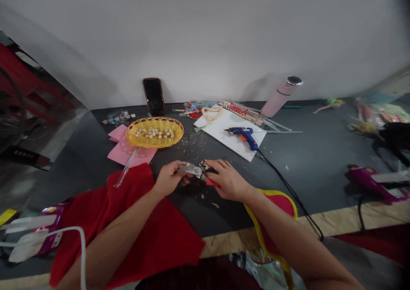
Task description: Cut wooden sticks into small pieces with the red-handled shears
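In the middle of the head view, my right hand (229,180) is wrapped around the red handle of a pair of pruning shears (194,170). The grey metal blades point left toward my left hand (169,177). That hand has its fingers pinched together at the blade tips; what lies between them is too small or hidden to name. Small pale scraps lie scattered on the dark table (192,213) around both hands. Beyond my left hand stands a yellow woven basket (134,142) holding several small whitish pieces.
A blue glue gun (245,135) rests on a white board (221,138), its black cord running to the table's front edge. A phone (154,97) and pink bottle (278,97) stand along the wall. Red cloth (150,234) lies under my left forearm, and pink paper (144,154) under the basket.
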Available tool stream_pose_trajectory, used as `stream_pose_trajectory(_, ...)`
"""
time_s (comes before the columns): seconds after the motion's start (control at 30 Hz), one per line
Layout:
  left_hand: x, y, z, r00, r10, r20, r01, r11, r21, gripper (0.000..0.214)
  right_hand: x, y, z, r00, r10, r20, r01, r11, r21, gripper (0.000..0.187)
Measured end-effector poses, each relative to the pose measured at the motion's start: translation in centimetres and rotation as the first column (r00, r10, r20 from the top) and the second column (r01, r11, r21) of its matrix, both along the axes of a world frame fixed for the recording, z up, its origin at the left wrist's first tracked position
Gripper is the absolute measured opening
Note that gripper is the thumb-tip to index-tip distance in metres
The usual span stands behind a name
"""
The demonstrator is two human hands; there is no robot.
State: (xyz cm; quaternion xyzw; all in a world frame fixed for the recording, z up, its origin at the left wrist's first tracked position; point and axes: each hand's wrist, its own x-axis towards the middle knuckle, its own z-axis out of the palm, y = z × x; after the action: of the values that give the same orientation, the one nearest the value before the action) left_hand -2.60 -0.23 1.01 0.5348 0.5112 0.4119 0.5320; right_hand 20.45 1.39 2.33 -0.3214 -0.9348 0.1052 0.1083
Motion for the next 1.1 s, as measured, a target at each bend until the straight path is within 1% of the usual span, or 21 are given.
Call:
stream_pose_trajectory(0.13,0.0,-0.1,0.0,1.000,0.006,-0.002,-0.006,1.000,-0.001,0.009,0.0,-0.2,-0.1,1.000,-0.018,0.011,0.018,1.000,0.002,0.035)
stream_pose_trajectory(0.3,0.1,-0.2,-0.1,1.000,-0.004,0.006,0.004,1.000,-0.031,0.009,0.1,-0.2,-0.1,1.000,0.003,0.022,-0.003,1.000,-0.006,0.040)
stream_pose_trajectory(0.43,0.1,-0.2,0.0,1.000,0.003,0.008,-0.003,1.000,-0.029,0.009,0.1,0.0,-0.2,1.000,-0.010,0.008,0.010,1.000,0.020,0.034)
stream_pose_trajectory(0.57,0.2,-0.2,0.4,0.999,0.006,-0.043,-0.006,1.000,0.014,0.009,0.2,0.1,-0.3,1.000,-0.003,-0.004,0.004,1.000,0.019,0.033)
stream_pose_trajectory(0.67,0.3,-0.4,0.8,0.994,0.013,-0.110,-0.004,0.996,0.084,0.011,0.3,0.1,0.0,0.999,0.020,-0.027,-0.020,1.000,0.006,0.033)
stream_pose_trajectory(0.73,0.2,-0.5,1.0,0.989,0.038,-0.144,-0.018,0.990,0.141,0.013,0.3,0.0,0.2,0.999,0.030,-0.044,-0.030,1.000,-0.005,0.032)
stream_pose_trajectory(0.83,0.2,-0.7,1.0,0.981,0.069,-0.182,-0.032,0.980,0.197,0.015,0.1,-0.3,0.4,0.998,0.016,-0.062,-0.018,1.000,-0.017,0.029)
stream_pose_trajectory(0.97,0.1,-0.7,0.7,0.981,0.063,-0.183,-0.024,0.977,0.211,0.015,0.0,-0.6,0.4,0.998,0.002,-0.067,-0.004,0.999,-0.032,0.028)
stream_pose_trajectory(1.1,0.1,-0.7,0.5,0.985,0.075,-0.156,-0.043,0.979,0.199,0.015,-0.1,-0.7,0.4,0.998,0.010,-0.064,-0.013,0.999,-0.038,0.026)
